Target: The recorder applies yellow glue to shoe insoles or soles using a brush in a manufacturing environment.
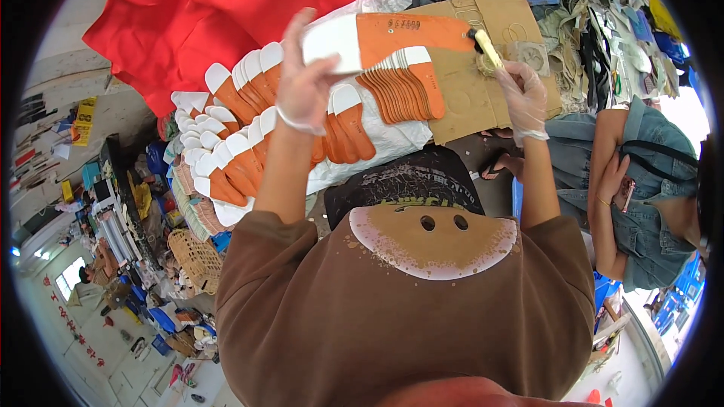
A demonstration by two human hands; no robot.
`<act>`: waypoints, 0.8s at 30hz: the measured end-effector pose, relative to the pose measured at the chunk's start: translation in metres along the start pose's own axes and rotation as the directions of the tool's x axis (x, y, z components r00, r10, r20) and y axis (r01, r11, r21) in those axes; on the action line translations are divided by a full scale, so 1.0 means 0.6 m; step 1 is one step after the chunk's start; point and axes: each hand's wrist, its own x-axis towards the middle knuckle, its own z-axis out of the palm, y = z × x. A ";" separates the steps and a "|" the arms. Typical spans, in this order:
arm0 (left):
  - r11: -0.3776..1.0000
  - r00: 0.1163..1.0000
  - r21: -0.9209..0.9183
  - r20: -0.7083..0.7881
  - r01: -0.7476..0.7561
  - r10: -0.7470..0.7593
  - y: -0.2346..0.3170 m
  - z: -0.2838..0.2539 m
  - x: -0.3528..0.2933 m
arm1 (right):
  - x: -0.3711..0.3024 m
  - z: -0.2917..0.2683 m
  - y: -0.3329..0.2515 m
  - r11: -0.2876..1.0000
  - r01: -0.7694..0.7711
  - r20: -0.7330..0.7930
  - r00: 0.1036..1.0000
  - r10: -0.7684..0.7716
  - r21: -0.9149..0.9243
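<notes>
My left hand (303, 84), somewhat blurred, grips the white end of an orange and white shoe insole (413, 32), with the thumb and fingers at its edges. In a thin, see-through glove, my right hand (522, 94) holds a small brush (487, 50) with a pale yellow handle. Its dark tip is at the orange end of the insole; whether it touches is hard to tell. Below the held insole lies a fanned row of similar insoles (403, 89). More insoles (234, 157) overlap in rows around my left forearm.
Brown cardboard (452, 105) lies under the work, beside white sheeting (407, 136). Red cloth (249, 7) covers the far left. Fabric scraps (603, 22) pile up at the far right. A person in denim (652, 158) sits close on my right. A woven basket (194, 260) stands at left.
</notes>
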 end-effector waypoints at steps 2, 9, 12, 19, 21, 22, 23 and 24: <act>0.998 0.998 -0.005 -0.011 -0.056 0.056 -0.038 0.020 -0.028 | -0.002 0.025 0.008 0.997 0.073 -0.182 0.981 -0.069 0.016; 0.913 0.945 0.309 -0.103 -0.267 0.311 -0.109 0.100 -0.088 | -0.074 0.124 -0.022 0.982 0.191 -0.125 0.974 -0.190 -0.003; 0.837 0.890 0.404 -0.104 -0.370 0.443 -0.132 0.072 -0.066 | -0.087 0.111 -0.036 0.953 0.280 0.154 0.953 -0.261 -0.115; 0.852 0.870 0.207 0.229 -0.481 0.436 -0.072 0.060 -0.039 | -0.055 0.034 -0.025 0.800 -0.457 0.474 0.844 0.252 0.388; 0.827 0.861 0.247 0.204 -0.505 0.465 -0.059 0.063 -0.010 | -0.036 0.029 -0.016 0.807 -0.463 0.488 0.834 0.257 0.367; 0.364 0.778 0.705 0.440 -0.608 0.449 -0.045 0.041 0.013 | -0.031 0.032 -0.017 0.765 -0.505 0.463 0.831 0.307 0.400; -0.287 0.738 0.787 0.614 -0.546 0.280 -0.035 0.031 0.029 | -0.028 0.037 -0.025 0.720 -0.544 0.444 0.822 0.356 0.431; -0.458 0.740 0.762 0.612 -0.458 0.278 -0.028 0.041 0.038 | -0.028 0.044 -0.041 0.691 -0.563 0.422 0.819 0.389 0.455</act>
